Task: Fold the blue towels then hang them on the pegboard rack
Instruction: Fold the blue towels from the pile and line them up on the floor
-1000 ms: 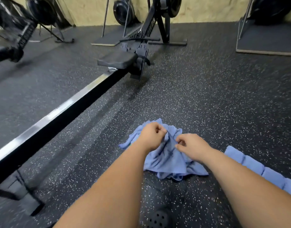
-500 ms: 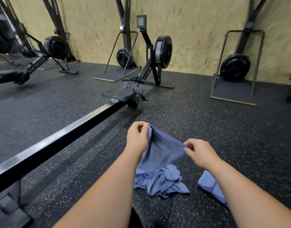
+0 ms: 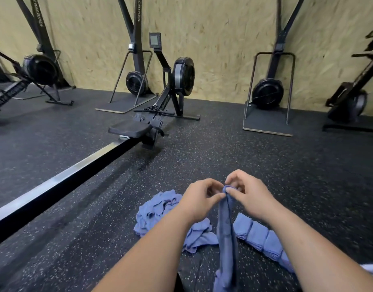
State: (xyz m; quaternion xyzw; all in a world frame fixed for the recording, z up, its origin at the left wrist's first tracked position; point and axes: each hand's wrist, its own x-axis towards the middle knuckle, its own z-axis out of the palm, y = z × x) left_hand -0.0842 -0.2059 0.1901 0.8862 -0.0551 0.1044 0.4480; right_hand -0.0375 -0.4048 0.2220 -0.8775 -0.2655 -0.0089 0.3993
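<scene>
A blue towel [image 3: 226, 232] hangs in a narrow strip in front of me, lifted off the floor. My left hand [image 3: 197, 200] and my right hand [image 3: 247, 197] meet at its top edge, and both pinch it there with fingertips and thumbs. Under my left forearm lies a crumpled heap of blue towels [image 3: 158, 209] on the black speckled floor. A row of folded blue towels [image 3: 259, 234] lies on the floor under my right forearm. No pegboard rack is in view.
A rowing machine [image 3: 139, 127] with its long rail [image 3: 61, 178] runs diagonally across the left floor. Other machines [image 3: 267, 93] stand along the wooden back wall [image 3: 219, 39]. Open rubber floor [image 3: 265, 161] lies ahead of my hands.
My hands lifted one towel from the heap and came together at its top edge, so it now hangs as a narrow strip. The camera tilted up toward the wall.
</scene>
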